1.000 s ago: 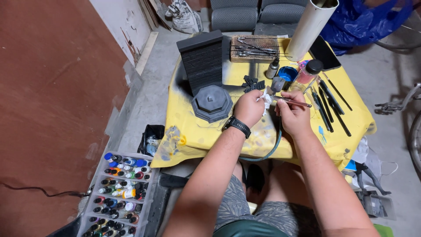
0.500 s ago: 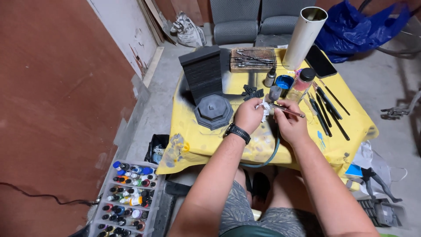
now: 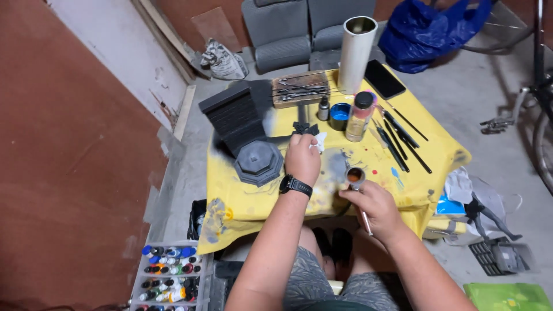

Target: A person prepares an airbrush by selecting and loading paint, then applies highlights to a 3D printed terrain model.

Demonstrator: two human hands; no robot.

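Since the earlier frame the right hand (image 3: 371, 203) is dropping away from the left, toward lower centre, gripping a silver airbrush with an orange-filled cup (image 3: 355, 175). Left hand (image 3: 302, 156), wearing a black wristwatch (image 3: 295, 185), is closing around a small black model piece (image 3: 305, 128) and white tissue at frame centre, over the yellow paint-spattered desk (image 3: 242, 198). Grey octagonal model base (image 3: 258, 162) is sitting just left of it.

A yellow cloth (image 3: 259, 201), smudged with grey and dotted with red and blue paint, covers the bench. On it stand a dark grey brick-patterned model (image 3: 235, 115), a grey octagonal base (image 3: 258, 162), a blue-filled pot (image 3: 340, 115) and black brushes (image 3: 397, 135). The airbrush (image 3: 357, 187) cup shows orange, the wristwatch (image 3: 295, 185) is black.
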